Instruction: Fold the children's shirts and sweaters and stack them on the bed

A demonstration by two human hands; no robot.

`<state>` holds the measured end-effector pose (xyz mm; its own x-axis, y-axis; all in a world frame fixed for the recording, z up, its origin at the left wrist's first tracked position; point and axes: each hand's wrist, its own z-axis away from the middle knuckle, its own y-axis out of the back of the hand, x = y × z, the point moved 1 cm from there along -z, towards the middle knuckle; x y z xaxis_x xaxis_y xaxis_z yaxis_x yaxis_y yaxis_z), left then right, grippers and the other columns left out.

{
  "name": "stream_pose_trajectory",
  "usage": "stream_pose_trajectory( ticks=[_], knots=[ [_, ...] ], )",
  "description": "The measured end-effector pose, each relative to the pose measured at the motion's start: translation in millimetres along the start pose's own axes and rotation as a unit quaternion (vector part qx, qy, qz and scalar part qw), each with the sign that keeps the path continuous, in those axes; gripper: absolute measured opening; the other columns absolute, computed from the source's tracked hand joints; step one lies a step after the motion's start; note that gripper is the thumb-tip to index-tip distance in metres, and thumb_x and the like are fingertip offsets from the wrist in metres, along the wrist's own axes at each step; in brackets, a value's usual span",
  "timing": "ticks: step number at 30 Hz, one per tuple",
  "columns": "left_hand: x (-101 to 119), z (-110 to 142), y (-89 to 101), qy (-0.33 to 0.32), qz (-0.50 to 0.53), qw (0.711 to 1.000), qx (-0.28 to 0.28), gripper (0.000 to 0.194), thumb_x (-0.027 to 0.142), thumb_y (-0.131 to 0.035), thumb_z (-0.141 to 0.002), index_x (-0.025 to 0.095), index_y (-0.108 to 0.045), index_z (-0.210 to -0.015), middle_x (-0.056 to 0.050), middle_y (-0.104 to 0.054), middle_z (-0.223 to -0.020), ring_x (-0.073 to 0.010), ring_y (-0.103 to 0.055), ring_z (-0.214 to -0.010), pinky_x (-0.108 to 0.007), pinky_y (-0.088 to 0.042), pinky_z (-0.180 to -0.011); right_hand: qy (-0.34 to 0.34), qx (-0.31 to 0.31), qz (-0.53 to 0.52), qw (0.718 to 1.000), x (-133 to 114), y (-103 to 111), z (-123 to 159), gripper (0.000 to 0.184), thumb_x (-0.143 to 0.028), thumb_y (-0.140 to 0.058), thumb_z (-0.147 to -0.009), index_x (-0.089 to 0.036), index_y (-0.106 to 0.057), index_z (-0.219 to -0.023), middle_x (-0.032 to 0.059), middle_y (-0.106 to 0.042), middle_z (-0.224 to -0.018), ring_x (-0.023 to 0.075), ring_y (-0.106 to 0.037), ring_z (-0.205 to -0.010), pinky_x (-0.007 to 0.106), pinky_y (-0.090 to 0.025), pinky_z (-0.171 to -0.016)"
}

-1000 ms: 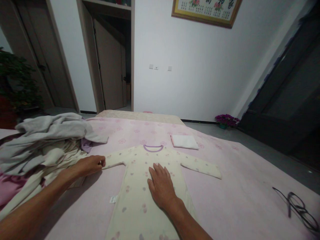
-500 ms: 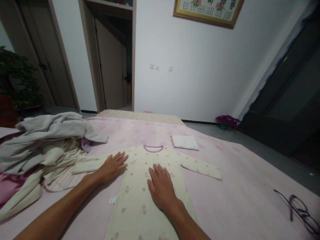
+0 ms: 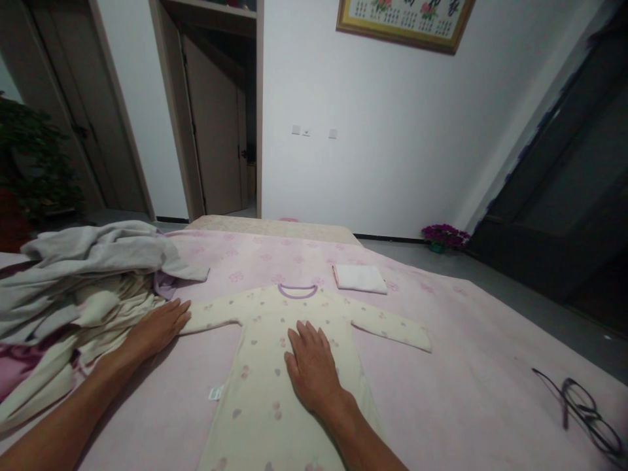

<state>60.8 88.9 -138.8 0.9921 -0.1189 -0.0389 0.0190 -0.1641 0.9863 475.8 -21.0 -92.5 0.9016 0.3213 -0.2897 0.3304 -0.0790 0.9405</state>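
A cream long-sleeved shirt (image 3: 265, 366) with a heart print and a purple neckband lies spread flat, its collar pointing away from me. My left hand (image 3: 159, 326) rests with outstretched fingers on the end of the left sleeve, covering its cuff. Palm down on the middle of the chest, my right hand (image 3: 314, 366) lies flat with its fingers extended. The right sleeve (image 3: 392, 328) stretches out to the side, untouched. A small white label (image 3: 216, 393) sticks out at the shirt's left side seam.
A heap of clothes (image 3: 98, 261) in grey, cream and pink lies at the left, beside my left hand. Beyond the collar is a folded white cloth (image 3: 360, 279). Black eyeglasses (image 3: 583, 412) lie at the right on the pink bedspread (image 3: 471, 366).
My left hand has slid left from the shoulder along the sleeve to its end, and the sleeve now lies smooth. My right hand stays on the chest.
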Motion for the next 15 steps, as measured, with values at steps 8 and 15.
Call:
stream_pose_trajectory(
  ticks=[8, 15],
  knots=[
    [16.5, 1.6, 19.4, 0.078, -0.103, 0.992, -0.012, 0.045, 0.035, -0.047, -0.093, 0.015, -0.063, -0.130, -0.018, -0.057, -0.144, -0.0402, -0.047, -0.135, -0.061, -0.026, -0.113, -0.001, 0.010, -0.011, 1.000, 0.7, -0.1, 1.8, 0.050, -0.040, -0.037, -0.103, -0.021, -0.048, -0.148, 0.0101, -0.037, -0.160, 0.0287, -0.024, -0.151, 0.051, -0.014, -0.125],
    [142.8, -39.1, 33.6, -0.075, 0.144, 0.986, 0.045, 0.052, 0.040, -0.034, -0.097, 0.014, -0.062, -0.132, -0.016, -0.057, -0.145, -0.0315, -0.046, -0.139, -0.049, -0.035, -0.116, -0.007, -0.002, -0.009, 1.000, -9.4, 5.4, 6.1, 0.051, -0.038, -0.036, -0.103, -0.018, -0.043, -0.150, 0.0120, -0.033, -0.161, 0.0292, -0.021, -0.152, 0.052, -0.014, -0.124]
  ],
)
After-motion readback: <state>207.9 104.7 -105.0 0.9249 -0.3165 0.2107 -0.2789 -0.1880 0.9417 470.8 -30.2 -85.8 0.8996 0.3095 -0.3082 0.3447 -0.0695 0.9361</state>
